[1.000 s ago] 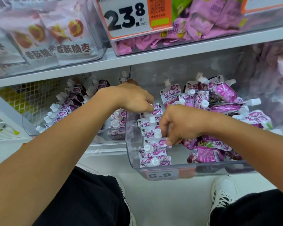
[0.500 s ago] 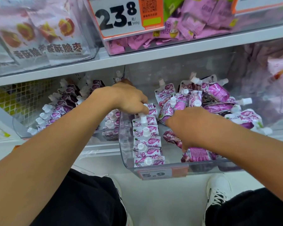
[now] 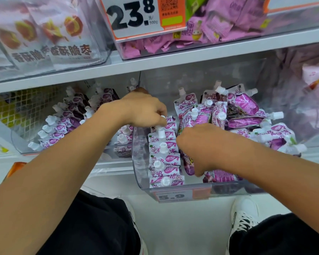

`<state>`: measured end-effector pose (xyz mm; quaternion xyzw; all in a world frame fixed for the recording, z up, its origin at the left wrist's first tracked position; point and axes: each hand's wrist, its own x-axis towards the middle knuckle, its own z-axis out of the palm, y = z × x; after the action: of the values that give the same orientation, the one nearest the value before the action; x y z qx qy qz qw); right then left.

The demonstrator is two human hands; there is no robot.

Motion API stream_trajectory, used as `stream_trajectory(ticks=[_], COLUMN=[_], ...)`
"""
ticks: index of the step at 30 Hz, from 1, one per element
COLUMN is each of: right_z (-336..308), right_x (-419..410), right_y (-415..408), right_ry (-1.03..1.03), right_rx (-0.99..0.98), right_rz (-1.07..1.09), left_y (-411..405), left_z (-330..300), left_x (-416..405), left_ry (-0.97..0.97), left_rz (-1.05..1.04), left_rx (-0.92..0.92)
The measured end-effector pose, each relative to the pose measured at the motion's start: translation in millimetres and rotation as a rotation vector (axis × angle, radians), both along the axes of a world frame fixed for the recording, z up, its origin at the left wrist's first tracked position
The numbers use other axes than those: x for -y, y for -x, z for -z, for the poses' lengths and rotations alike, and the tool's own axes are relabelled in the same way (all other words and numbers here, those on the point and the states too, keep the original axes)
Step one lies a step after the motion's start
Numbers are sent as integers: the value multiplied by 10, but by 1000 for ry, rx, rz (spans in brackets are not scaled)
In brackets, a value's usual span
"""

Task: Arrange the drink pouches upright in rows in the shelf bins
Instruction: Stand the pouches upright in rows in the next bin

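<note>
A clear shelf bin [image 3: 138, 173] holds purple-and-white drink pouches with white caps. Along its left wall several pouches stand upright in a row [image 3: 164, 159]. My left hand [image 3: 144, 109] curls over the far end of that row, its fingers pinching the top of a pouch there. My right hand [image 3: 197, 144] reaches down beside the row with curled fingers on a dark purple pouch [image 3: 189, 165]. Loose pouches [image 3: 245, 111] lie in a jumbled heap at the bin's back and right.
A second clear bin [image 3: 26, 148] to the left holds rows of the same pouches. A price tag reading 5.9 [image 3: 173, 196] sits on the front of the near bin. The shelf above [image 3: 173, 57] carries bins of snack packets. My shoes show below.
My right hand moved off the upright row, first rightward, then down beside the row onto a dark purple pouch. My left hand stayed at the row's far end.
</note>
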<state>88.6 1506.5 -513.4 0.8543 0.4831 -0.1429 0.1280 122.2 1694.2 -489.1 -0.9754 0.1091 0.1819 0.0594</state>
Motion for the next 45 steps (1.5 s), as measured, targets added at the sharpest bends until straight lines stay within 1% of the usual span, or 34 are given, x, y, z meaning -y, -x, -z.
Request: stream_trajectory(ticks=[3,4,6,7,9,10,12,13,15,16,18,20,22,24,25,26,27,29,31,32,35,36,37,40,41,43,44,45], right_z=[-100,-153,-225,-232,-187,-156,-87,-42,30,26,-104,-338,-508,-503,-446,-369,-283,-137,-30,-3,-12,-1,22,123,127,86,55,52], right_x=[14,49,129,152,156,144,105,83,57,62,127,250,342,328,273,195,99,-117,-314,-405,-575,-592,-597,-654,-682,-709,-699,-672], right_y=[-137,-242,-413,-451,-407,-340,-206,-161,-139,-162,-249,-358,-444,-508,-527,-550,-572,-626,-721,-773,-901,-943,-975,-1042,-1039,-1066,-1095,-1128], right_ry=[-168,-255,-436,-428,-235,-129,37,64,15,-16,-88,-234,-450,-655,-701,-695,-645,-542,-501,-506,-570,-586,-558,-337,-333,-457,-534,-622], right_rx=[8,-24,-145,-197,-295,-311,-235,-168,-47,-42,-161,-240,-180,-51,43,144,224,291,243,176,-141,-217,-249,-127,-106,-101,-135,-216], right_rz=[14,52,143,157,160,170,175,164,105,97,130,181,196,240,258,261,246,228,243,238,247,272,299,293,286,308,333,373], left_y=[0,-2,-5,-8,-4,-4,4,10,17,19,12,4,-5,-6,-3,10,34,112,191,220,260,268,277,305,308,301,299,303], left_z=[14,17,18,17,14,9,2,1,-3,-1,9,17,11,7,10,16,28,59,84,85,49,36,24,6,6,9,10,8], left_x=[-5,-5,-6,-9,-9,-3,6,6,12,12,-1,-23,-32,-19,-11,-6,-6,-11,-7,-10,-10,-4,0,-20,-43,-105,-130,-141], left_ry=[29,29,26,25,26,28,35,35,28,26,19,17,16,-4,-8,0,15,15,9,25,68,64,53,26,37,83,113,138], left_rz=[-16,-13,-13,-12,-11,-9,-14,-15,-11,-9,-1,3,6,14,11,3,-9,-9,-4,-12,-49,-50,-45,-41,-45,-52,-60,-71], left_rx=[16,22,22,19,18,18,19,20,22,24,22,10,5,16,34,65,106,214,298,322,353,369,392,440,434,395,374,361])
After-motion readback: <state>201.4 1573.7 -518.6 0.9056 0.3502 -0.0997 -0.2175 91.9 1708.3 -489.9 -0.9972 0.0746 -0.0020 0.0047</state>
